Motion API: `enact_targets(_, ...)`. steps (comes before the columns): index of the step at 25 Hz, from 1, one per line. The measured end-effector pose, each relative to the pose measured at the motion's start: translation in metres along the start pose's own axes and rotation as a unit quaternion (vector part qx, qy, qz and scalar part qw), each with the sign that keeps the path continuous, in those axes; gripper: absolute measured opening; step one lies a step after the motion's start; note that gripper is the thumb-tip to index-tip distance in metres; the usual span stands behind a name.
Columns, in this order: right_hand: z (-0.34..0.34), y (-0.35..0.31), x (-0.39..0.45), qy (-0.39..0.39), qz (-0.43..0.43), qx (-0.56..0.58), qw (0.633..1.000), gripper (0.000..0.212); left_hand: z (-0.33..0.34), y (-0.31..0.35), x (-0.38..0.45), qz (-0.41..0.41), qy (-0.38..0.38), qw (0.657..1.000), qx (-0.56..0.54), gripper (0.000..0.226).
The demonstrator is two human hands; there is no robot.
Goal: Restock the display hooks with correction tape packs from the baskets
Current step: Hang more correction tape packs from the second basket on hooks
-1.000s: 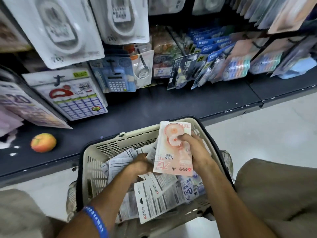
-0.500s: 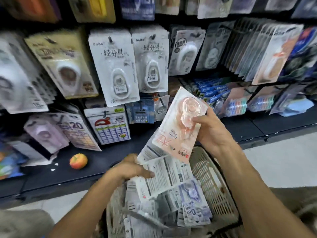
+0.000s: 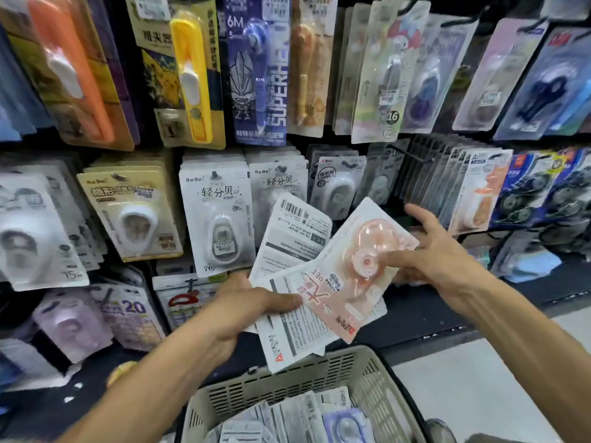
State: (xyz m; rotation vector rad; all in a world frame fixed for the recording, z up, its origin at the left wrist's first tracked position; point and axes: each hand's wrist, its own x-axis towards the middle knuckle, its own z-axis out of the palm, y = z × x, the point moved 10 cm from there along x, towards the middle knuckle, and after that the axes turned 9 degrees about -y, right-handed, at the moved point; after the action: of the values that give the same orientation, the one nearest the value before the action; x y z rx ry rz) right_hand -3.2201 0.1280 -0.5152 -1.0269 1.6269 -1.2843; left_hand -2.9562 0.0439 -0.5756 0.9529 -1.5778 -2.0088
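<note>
Display hooks [image 3: 415, 159] packed with carded stationery fill the background. Left hand [image 3: 243, 311] fingers grip a fan of correction tape packs [image 3: 294, 238] (backs showing); right hand [image 3: 438, 257] pinches the pink pack [image 3: 345, 282] on top. Beige basket [image 3: 287, 375] below holds more packs.

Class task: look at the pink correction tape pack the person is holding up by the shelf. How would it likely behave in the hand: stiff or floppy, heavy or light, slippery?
The pink pack is probably fairly stiff: its flat card keeps its shape under the right hand. Likely light, since a thumb-and-finger grip carries it. The glossy plastic blister may be somewhat slippery.
</note>
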Motion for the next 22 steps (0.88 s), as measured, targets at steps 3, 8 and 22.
enact_targets(3, -0.014, 0.003, -0.011, -0.079, 0.09, -0.238, 0.964, 0.044, 0.007, 0.003, 0.003, -0.002, 0.019, 1.0, -0.003, 0.031)
enact_targets(8, -0.051, 0.002, -0.015, -0.013, 0.04, 0.087, 0.995, 0.05, 0.016, 0.034, 0.007, 0.058, -0.021, 0.997, -0.049, 0.041)
enact_targets(22, -0.066, 0.045, -0.019, 0.241, 0.051, 0.351, 0.903, 0.04, 0.039, 0.051, 0.015, 0.116, -0.037, 0.988, -0.098, 0.031)
